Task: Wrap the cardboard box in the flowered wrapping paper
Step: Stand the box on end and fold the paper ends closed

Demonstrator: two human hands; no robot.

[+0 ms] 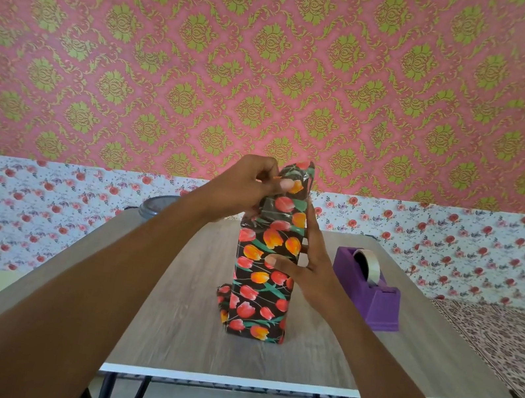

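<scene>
The job looks well along. The cardboard box (260,289) stands on end in the middle of the table (177,327), and every side I can see is already covered by the flowered wrapping paper (288,205), black with red and orange tulips. No bare cardboard shows. What seems left is the ends: at the top the paper stands up in loose, partly folded flaps, and a small corner of paper (222,300) sticks out low on the left side, so the bottom may not be neatly closed either. I see no tape on the top fold.

The left hand (243,188) reaches to the top end, its fingers curled and pinching the upper flap. The right hand (309,271) lies flat and straight-fingered against the box's right side, thumb across the near face, steadying it. A purple tape dispenser (369,289) waits just to the right.
</scene>
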